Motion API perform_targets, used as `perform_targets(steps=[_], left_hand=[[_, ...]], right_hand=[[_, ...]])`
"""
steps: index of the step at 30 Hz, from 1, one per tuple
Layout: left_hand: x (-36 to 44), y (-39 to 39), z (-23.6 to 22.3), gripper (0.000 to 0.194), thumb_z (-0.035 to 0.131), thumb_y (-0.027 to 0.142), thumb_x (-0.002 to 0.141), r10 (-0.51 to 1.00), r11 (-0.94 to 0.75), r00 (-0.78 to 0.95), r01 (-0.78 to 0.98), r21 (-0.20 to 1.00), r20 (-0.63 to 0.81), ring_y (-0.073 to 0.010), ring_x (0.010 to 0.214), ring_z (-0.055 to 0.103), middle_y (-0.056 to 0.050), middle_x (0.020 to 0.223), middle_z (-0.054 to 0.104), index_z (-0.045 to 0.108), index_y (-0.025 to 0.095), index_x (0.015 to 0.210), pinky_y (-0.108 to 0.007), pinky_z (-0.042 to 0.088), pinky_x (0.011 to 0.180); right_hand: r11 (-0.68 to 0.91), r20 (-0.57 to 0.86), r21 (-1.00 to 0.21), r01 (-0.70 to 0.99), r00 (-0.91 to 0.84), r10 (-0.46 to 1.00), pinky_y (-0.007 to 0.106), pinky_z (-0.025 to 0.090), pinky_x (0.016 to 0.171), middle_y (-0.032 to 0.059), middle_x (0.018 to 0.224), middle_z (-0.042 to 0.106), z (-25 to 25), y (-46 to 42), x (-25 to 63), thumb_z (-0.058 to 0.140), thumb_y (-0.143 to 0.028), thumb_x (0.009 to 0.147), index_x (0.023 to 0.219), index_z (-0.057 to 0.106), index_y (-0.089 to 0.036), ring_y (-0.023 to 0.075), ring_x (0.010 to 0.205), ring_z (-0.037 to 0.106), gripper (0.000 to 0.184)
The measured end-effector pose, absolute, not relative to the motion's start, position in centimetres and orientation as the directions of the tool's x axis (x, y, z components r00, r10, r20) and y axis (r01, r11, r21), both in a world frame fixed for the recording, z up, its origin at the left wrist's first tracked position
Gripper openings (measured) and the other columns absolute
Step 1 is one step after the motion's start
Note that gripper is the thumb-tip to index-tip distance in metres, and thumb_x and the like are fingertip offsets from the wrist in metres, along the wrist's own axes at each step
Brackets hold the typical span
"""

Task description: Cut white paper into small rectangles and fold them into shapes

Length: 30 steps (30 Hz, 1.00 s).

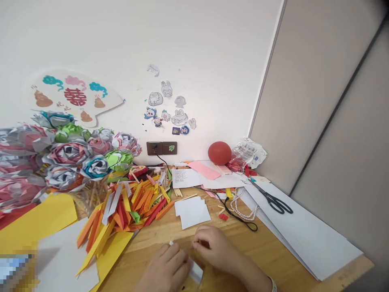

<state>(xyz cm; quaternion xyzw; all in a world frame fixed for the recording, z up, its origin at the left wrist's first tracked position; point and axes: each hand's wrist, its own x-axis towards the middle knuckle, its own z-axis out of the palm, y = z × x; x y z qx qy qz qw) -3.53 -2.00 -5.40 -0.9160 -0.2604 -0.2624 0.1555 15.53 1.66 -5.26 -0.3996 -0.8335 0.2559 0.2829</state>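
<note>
A narrow folded strip of white paper (197,273) lies at the front of the wooden table. My left hand (167,267) is closed over it, fingers bent, with a small white end poking out above them and the wider end showing at the right. Just right of it, my right hand (215,247) has its fingers curled in toward the thumb; I see nothing in them, and they look apart from the strip. Square white paper sheets (194,213) lie in a loose stack beyond both hands.
Folded orange, red and yellow paper strips (146,202) are heaped left, beside paper flowers (71,154). Black scissors (275,202) rest on white sheets (306,227) at right. A red balloon (219,153), a bead string (240,213) and a black cord (243,223) lie farther back.
</note>
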Motion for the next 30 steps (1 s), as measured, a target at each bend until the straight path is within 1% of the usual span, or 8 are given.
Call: perform_targets(steps=[3,7,10,13,19,25,28,30], left_hand=[[-3.8,-1.7,-5.6,0.046,0.018,0.018,0.098,0.377,-0.789,0.683,0.591,-0.169,0.626,-0.0145,0.061,0.052,-0.001,0.068,0.062,0.059,0.019,0.076,-0.027,0.039,0.057],[-4.6,-1.0,-5.4,0.047,0.018,0.020,0.098,0.410,-0.760,0.648,0.632,-0.152,0.642,-0.0145,0.062,0.052,-0.002,0.073,0.065,0.061,0.019,0.078,-0.028,0.039,0.059],[-5.0,-0.7,-5.1,0.036,0.030,0.021,0.097,0.499,-0.759,0.670,0.644,-0.097,0.550,-0.0159,0.064,0.052,-0.001,0.073,0.065,0.060,0.020,0.076,-0.029,0.038,0.061],[-5.0,-0.6,-4.8,0.026,0.041,0.016,0.093,0.523,-0.768,0.686,0.637,-0.071,0.506,-0.0163,0.067,0.052,0.000,0.070,0.063,0.058,0.020,0.074,-0.030,0.037,0.065],[-5.1,-0.6,-4.5,0.010,0.051,0.018,0.086,0.475,-0.805,0.726,0.587,-0.088,0.498,-0.0174,0.077,0.053,0.001,0.072,0.062,0.057,0.023,0.081,-0.032,0.038,0.076],[-5.1,-0.4,-4.2,0.026,0.039,0.015,0.092,0.406,-0.853,0.762,0.514,-0.090,0.504,-0.0159,0.084,0.057,0.000,0.077,0.065,0.057,0.022,0.075,-0.030,0.042,0.080],[-5.1,-0.6,-4.0,0.028,0.037,0.015,0.092,0.413,-0.866,0.757,0.499,-0.040,0.507,-0.0148,0.083,0.059,0.000,0.083,0.066,0.060,0.023,0.077,-0.028,0.045,0.080],[-5.1,-0.7,-3.9,0.027,0.037,0.016,0.092,0.430,-0.869,0.759,0.495,-0.004,0.490,-0.0144,0.082,0.060,-0.001,0.086,0.068,0.061,0.023,0.082,-0.028,0.046,0.081]], right_hand=[[0.527,0.236,-0.707,0.471,-0.546,0.804,0.020,0.039,0.059,-0.0004,0.074,0.063,-5.4,1.6,15.3,0.052,-0.010,0.075,0.081,0.066,-0.019,0.0116,0.065,0.054,0.017],[0.488,0.232,-0.817,0.308,-0.599,0.767,0.020,0.043,0.064,-0.0004,0.080,0.065,-5.2,1.4,15.2,0.046,-0.004,0.076,0.091,0.065,-0.020,0.0117,0.071,0.058,0.028],[0.606,0.308,-0.735,0.305,-0.647,0.698,0.024,0.044,0.072,-0.0010,0.077,0.064,-5.4,1.6,15.2,0.053,-0.008,0.076,0.086,0.068,-0.022,0.0135,0.074,0.057,0.023],[0.702,0.351,-0.630,0.332,-0.685,0.639,0.025,0.043,0.076,-0.0010,0.076,0.063,-6.0,1.9,15.2,0.057,-0.009,0.076,0.082,0.069,-0.023,0.0146,0.077,0.056,0.019],[0.705,0.331,-0.603,0.373,-0.687,0.647,0.024,0.042,0.079,0.0006,0.089,0.064,-6.3,1.9,15.2,0.060,-0.009,0.075,0.095,0.066,-0.022,0.0153,0.087,0.056,0.025],[0.750,0.343,-0.565,0.345,-0.729,0.593,0.023,0.042,0.079,-0.0005,0.083,0.064,-6.2,1.7,15.1,0.061,-0.011,0.078,0.086,0.067,-0.022,0.0141,0.083,0.057,0.015],[0.744,0.321,-0.554,0.374,-0.729,0.605,0.024,0.042,0.080,-0.0008,0.081,0.063,-6.1,1.9,15.5,0.062,-0.018,0.081,0.084,0.067,-0.022,0.0147,0.084,0.056,0.007],[0.746,0.311,-0.545,0.382,-0.735,0.603,0.024,0.042,0.079,-0.0009,0.082,0.062,-6.0,2.1,15.8,0.061,-0.021,0.083,0.083,0.068,-0.023,0.0144,0.084,0.056,0.007]])
